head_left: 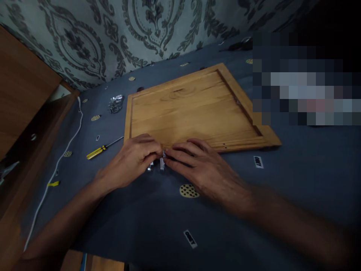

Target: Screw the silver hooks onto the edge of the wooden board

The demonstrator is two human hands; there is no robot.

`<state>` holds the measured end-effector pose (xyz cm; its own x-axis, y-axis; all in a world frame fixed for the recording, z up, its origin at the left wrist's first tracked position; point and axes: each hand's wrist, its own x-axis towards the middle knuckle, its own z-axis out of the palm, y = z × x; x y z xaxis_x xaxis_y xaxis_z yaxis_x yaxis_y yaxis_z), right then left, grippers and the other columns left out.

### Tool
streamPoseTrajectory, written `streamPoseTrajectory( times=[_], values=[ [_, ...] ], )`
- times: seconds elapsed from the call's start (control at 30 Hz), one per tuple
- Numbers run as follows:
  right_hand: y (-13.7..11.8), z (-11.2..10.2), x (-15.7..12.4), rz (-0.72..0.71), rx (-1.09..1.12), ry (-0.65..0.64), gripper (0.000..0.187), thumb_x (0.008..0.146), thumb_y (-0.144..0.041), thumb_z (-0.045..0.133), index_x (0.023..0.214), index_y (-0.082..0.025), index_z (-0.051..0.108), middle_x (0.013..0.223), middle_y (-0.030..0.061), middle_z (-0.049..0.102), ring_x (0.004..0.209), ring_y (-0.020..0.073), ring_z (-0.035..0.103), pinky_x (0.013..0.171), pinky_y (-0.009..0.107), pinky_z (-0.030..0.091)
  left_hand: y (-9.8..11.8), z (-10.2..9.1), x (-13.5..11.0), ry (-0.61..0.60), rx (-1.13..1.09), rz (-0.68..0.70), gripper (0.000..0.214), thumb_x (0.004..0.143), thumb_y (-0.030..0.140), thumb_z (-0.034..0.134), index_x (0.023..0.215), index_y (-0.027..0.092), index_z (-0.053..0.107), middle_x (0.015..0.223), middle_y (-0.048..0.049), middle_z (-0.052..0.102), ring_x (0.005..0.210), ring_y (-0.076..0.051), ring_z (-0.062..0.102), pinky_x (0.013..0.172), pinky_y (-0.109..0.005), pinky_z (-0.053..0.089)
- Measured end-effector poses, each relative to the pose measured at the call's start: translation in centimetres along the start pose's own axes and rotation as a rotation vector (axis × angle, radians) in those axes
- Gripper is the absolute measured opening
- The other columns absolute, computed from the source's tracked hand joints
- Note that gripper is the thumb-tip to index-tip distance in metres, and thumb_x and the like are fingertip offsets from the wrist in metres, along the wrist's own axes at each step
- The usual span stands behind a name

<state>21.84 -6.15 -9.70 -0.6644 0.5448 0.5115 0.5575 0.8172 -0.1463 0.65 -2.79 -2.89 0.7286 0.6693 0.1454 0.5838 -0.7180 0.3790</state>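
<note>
Left hand [137,156]: fingers bent and pinched together at the near edge of the wooden panel [183,109], toward its left corner; whether a small part sits between them cannot be told.
Right hand [204,169]: fingers stretched, tips against a metal fitting [162,164]; a full grasp cannot be made out.
Metal fitting: at the panel's near edge, between the hands. Risk: twisting askew, should the fingertip contact ease.
Second metal fitting [150,167]: just left of the first. Risk: a knock from the left hand.
Wooden panel: flat on the blue sheet [146,226]. Risk: sliding on cloth, if pushed unevenly.
Screwdriver [96,152], yellow-handled: off the panel's left edge. Risk: rolling, if the left forearm brushes it.
Loose metal pieces [115,104]: beside the panel's far-left corner. Risk: scattering, if the sheet is tugged.
White cable [59,162]: along the sheet's left edge. Risk: snagging on the left arm.
</note>
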Motion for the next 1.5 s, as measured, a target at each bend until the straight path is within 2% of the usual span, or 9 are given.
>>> streamPoseTrajectory(
  times=[0.2,0.57,1.1,1.4,1.5],
  values=[
    [0.1,0.0,0.0,-0.01,0.012,-0.012,0.028,0.095,-0.01,0.055,0.119,-0.016,0.068,0.122,0.0095,0.073,0.113,0.0277,0.06,0.097,0.047,0.047,0.0,0.1,0.0,-0.016,-0.004,-0.007,0.017,0.089,0.001,0.06,0.08,0.014,0.067,0.078,-0.0004,0.066,0.077,-0.012,0.063,0.069,-0.021,0.045],
    [0.0,-0.1,0.0,0.011,0.02,-0.033,0.028,0.096,-0.01,0.053,0.119,-0.016,0.069,0.122,0.0089,0.073,0.113,0.028,0.06,0.097,0.048,0.047,0.4,-0.1,0.4,-0.044,0.019,-0.034,0.018,0.085,-0.003,0.064,0.075,0.012,0.067,0.075,0.0,0.067,0.074,-0.011,0.063,0.066,-0.02,0.043],
    [0.0,-0.3,0.0,0.0,0.035,-0.045,0.03,0.095,-0.009,0.054,0.12,-0.015,0.068,0.122,0.011,0.072,0.114,0.0288,0.06,0.096,0.049,0.047,0.0,0.3,0.0,-0.012,-0.013,0.002,0.017,0.091,0.005,0.061,0.082,0.015,0.071,0.081,-0.0022,0.071,0.077,-0.013,0.067,0.068,-0.021,0.048],
    [0.0,-0.3,0.1,0.009,0.019,-0.039,0.032,0.094,-0.008,0.055,0.121,-0.017,0.068,0.128,0.0101,0.07,0.114,0.0281,0.06,0.097,0.048,0.047,-0.2,-1.0,-0.1,0.013,-0.052,-0.049,0.013,0.096,0.015,0.061,0.1,0.017,0.073,0.088,-0.001,0.072,0.079,-0.011,0.068,0.071,-0.019,0.049],
    [0.0,-0.2,0.1,0.009,0.015,-0.042,0.03,0.093,-0.006,0.056,0.117,-0.018,0.069,0.123,0.0085,0.073,0.112,0.0278,0.061,0.096,0.048,0.048,-0.2,-1.5,-0.1,0.005,-0.016,-0.07,0.012,0.095,0.014,0.06,0.097,0.016,0.072,0.086,0.0003,0.07,0.078,-0.009,0.066,0.069,-0.017,0.046]
  ],
)
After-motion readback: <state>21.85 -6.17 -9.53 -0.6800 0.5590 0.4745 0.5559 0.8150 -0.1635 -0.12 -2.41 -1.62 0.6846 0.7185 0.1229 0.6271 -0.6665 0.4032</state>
